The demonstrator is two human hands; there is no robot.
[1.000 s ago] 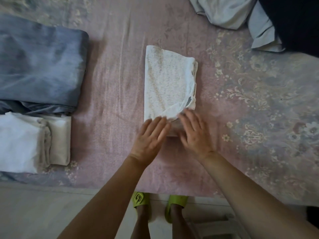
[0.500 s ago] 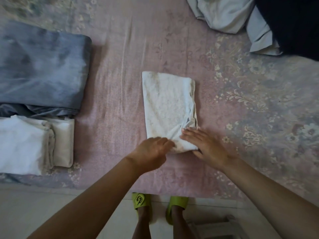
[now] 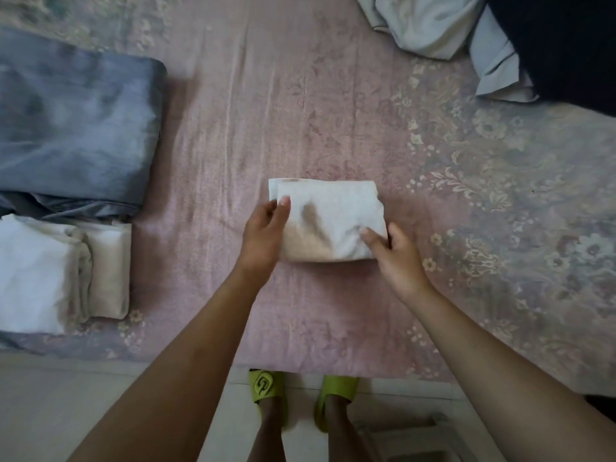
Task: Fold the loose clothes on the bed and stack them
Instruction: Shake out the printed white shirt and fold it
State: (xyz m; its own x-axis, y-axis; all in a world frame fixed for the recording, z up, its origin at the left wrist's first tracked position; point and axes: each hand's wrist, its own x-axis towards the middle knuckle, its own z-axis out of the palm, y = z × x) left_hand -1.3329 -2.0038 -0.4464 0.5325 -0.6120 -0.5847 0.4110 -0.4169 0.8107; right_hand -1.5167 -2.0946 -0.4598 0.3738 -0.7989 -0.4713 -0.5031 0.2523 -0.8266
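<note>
At six o'clock, nearest you, your feet in green slippers [image 3: 266, 388] stand on the floor against the bed [image 3: 300, 345] edge. Just beyond, at centre, lies the white garment [image 3: 333, 221], folded to a small thick rectangle on the pink cover. Your left hand [image 3: 263, 235] holds its left edge, thumb laid on top and the other fingers out of sight at the side, seemingly curled under. Your right hand [image 3: 396, 251] pinches the near right corner, thumb on top, fingers hidden beneath.

It looks soft and light, and limp enough to spring open if you lift it by one edge. Judging from that, slide both palms under the two short sides and carry it flat, keeping the loose layers pressed together.

At nine o'clock, well apart from it, sits the folded white stack [image 3: 50, 275], and past that, at ten o'clock, a folded blue-grey bundle [image 3: 73, 128]: the stack looks the likely place to set it.

Farthest off, at one o'clock, pale loose clothes [image 3: 433, 25] wait in a heap beside a dark cloth [image 3: 566, 45], not yet folded.
</note>
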